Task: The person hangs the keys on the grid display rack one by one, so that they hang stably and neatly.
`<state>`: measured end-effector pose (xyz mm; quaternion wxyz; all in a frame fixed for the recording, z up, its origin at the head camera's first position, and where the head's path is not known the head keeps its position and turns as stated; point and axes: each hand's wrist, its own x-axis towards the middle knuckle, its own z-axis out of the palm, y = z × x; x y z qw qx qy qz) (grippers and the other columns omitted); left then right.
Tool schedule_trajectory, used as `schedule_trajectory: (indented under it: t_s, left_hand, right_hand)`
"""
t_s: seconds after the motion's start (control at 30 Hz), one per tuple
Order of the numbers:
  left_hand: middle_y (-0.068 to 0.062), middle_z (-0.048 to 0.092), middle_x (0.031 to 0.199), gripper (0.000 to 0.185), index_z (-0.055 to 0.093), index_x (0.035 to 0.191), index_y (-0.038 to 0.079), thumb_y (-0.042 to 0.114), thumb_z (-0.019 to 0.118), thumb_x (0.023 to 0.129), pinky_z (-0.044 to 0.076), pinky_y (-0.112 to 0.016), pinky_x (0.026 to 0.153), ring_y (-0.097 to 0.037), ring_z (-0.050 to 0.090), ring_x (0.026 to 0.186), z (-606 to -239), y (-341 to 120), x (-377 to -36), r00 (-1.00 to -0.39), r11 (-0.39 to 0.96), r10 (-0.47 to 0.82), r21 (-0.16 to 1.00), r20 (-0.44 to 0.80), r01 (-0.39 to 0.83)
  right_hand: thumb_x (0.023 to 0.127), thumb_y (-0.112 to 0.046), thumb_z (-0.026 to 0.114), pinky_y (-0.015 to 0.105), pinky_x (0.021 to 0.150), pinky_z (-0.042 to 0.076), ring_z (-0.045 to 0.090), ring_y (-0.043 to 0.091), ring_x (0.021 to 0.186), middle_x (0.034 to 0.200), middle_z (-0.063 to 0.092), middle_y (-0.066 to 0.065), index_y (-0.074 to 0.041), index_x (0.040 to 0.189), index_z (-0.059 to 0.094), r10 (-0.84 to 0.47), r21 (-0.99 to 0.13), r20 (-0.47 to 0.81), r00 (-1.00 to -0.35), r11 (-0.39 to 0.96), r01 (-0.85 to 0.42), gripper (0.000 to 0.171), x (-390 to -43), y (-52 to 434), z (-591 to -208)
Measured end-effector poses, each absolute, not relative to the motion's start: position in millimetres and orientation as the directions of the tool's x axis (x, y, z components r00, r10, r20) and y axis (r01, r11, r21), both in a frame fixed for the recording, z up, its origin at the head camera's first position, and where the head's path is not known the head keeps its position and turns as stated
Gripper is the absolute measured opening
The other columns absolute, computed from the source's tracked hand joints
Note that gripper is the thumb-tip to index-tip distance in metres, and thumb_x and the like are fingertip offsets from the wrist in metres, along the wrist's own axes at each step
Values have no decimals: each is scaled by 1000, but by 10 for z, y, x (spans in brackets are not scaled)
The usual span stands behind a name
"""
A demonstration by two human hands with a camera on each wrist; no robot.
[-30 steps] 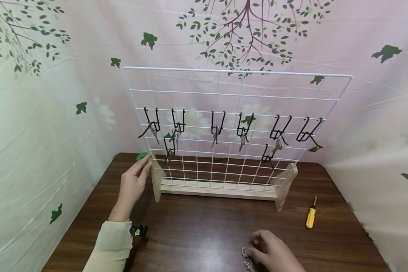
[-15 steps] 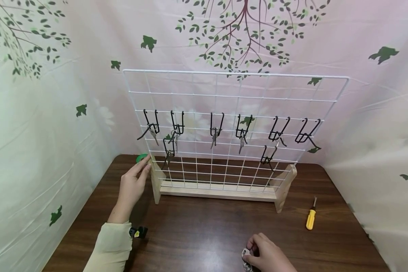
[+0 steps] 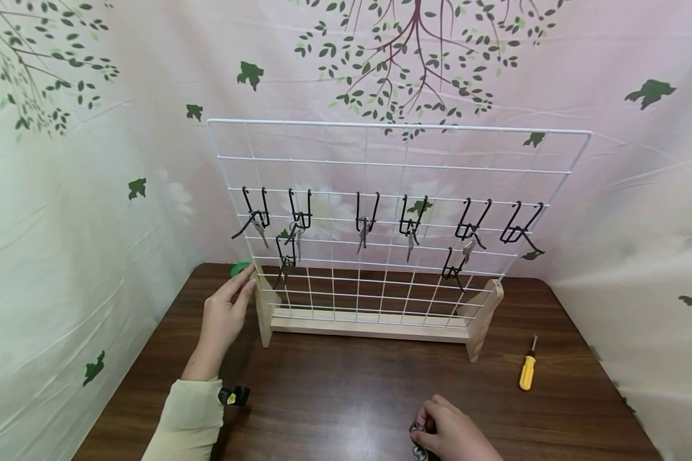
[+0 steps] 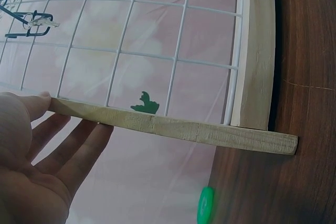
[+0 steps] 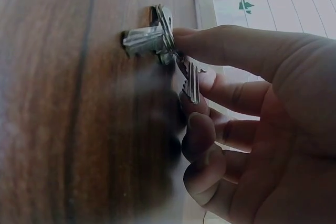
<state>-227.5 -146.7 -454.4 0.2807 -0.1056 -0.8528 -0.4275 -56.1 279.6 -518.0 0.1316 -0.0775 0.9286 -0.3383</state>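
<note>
A white wire grid rack [image 3: 366, 161] stands on pale wooden side legs. My left hand [image 3: 223, 320] holds its left wooden leg [image 4: 178, 129] near the top, thumb on one side and fingers behind it. At the front of the table, my right hand [image 3: 452, 429] pinches a small bunch of silver keys [image 5: 191, 82] between thumb and fingers. The keys are low over the wood, partly hidden by the fingers. Black wire hooks [image 3: 414, 218] hang across the grid. Most carry a silver key [image 3: 411, 244]; the far-right hook [image 3: 519, 227] shows none.
A yellow-handled screwdriver [image 3: 527, 371] lies on the dark wooden table [image 3: 323, 390] to the right of the rack. A green round object [image 3: 240, 267] sits behind my left hand. Printed cloth [image 3: 92, 224] surrounds the table at the back and sides.
My right hand has shifted slightly left and closed its fingers on the bunch of keys, turning it a little. The left hand keeps its hold on the rack's leg.
</note>
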Motion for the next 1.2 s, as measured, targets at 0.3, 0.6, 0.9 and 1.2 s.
schedule_trajectory:
  t_s: [0.3,0.6,0.9,1.2]
  left_hand:
    - [-16,70,145,38,67,147,15,15,64,109,58,-53,99,-39,69,131,-4541,-1481,-2273,-822,612,-57,670,567,420]
    - [-16,69,145,39,66,148,16,16,63,109,57,-56,101,-39,68,132,-4539,-1512,-2235,-827,602,-49,677,560,423]
    - [-15,70,145,39,68,146,15,14,66,107,57,-53,101,-37,68,132,-4530,-1534,-2210,-804,605,-33,652,593,456]
    - [-14,70,145,39,67,147,15,15,66,107,58,-53,99,-36,69,131,-4537,-1575,-2184,-810,602,-25,656,586,456]
  right_hand:
    - [88,-29,88,22,61,33,40,-4,71,84,47,-8,-21,81,57,-265,-635,-139,-954,764,-120,32,-539,2813,-5252]
    - [93,-25,82,21,56,38,49,-1,62,72,60,-8,-16,82,64,-250,-722,-218,-943,692,-17,22,-468,2735,-5086]
    - [97,-15,75,23,51,50,65,8,58,70,72,-1,-9,89,67,-188,-790,-210,-959,610,54,12,-396,2672,-4842]
    - [100,-12,68,26,50,56,70,11,59,78,78,1,-6,102,71,-162,-801,-183,-970,596,52,7,-344,2618,-4673]
